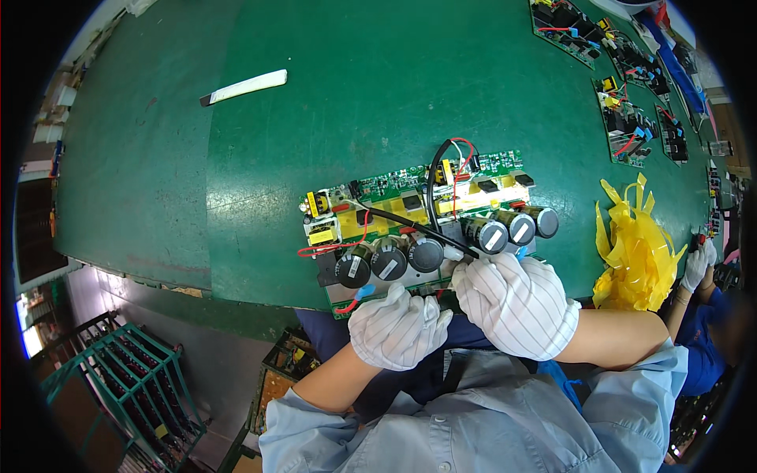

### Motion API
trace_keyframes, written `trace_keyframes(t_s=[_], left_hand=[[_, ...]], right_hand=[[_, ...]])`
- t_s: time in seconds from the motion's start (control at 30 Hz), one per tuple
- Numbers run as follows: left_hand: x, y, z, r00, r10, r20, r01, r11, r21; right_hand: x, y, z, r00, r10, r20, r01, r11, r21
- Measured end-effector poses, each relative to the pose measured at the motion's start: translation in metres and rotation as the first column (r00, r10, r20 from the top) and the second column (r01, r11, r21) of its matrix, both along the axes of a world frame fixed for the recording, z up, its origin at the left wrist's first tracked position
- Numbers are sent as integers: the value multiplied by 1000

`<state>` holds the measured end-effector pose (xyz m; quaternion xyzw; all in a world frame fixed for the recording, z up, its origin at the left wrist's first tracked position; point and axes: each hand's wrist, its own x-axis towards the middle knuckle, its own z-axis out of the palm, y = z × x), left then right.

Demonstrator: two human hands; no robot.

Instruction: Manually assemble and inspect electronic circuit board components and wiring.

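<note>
A green circuit board [386,184] lies at the table's front edge, with black round capacitors [426,254], yellow transformers [317,204] and red wires on it. A black cable [402,221] slants across it, its near end running into the fingers of my right hand [516,306]. That hand, in a striped white glove, is closed over the front edge of the board. Beside it, my left hand [398,327], gloved too, has its fingers bent and pressed together at the same edge. Whatever those fingers hold is hidden.
Yellow tape strips [635,252] hang in a bunch to the right. More circuit boards [627,122] sit at the far right. A white-handled tool [244,87] lies at the back left. A green rack [134,386] stands lower left. Another person's gloved hand [695,266] shows at right.
</note>
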<state>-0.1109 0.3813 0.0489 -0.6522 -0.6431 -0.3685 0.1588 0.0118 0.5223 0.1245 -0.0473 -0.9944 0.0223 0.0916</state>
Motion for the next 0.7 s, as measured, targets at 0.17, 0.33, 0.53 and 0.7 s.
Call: trace_keyframes(t_s=[0.17, 0.33, 0.53, 0.7], left_hand=[[1, -5, -5, 1000, -24, 17, 26, 995, -98], [1, -4, -1, 1000, -20, 1, 20, 995, -94], [9, -16, -18, 980, -49, 191, 114, 932, -344], [1, 11, 2, 1000, -19, 14, 16, 987, 158]], right_hand=[[-3, 4, 0, 998, 53, -43, -51, 998, 40], [-2, 2, -7, 999, 33, -27, -33, 999, 2], [3, 5, 2, 996, 29, -90, -35, 997, -65], [25, 4, 15, 998, -14, -57, 8, 995, -103]])
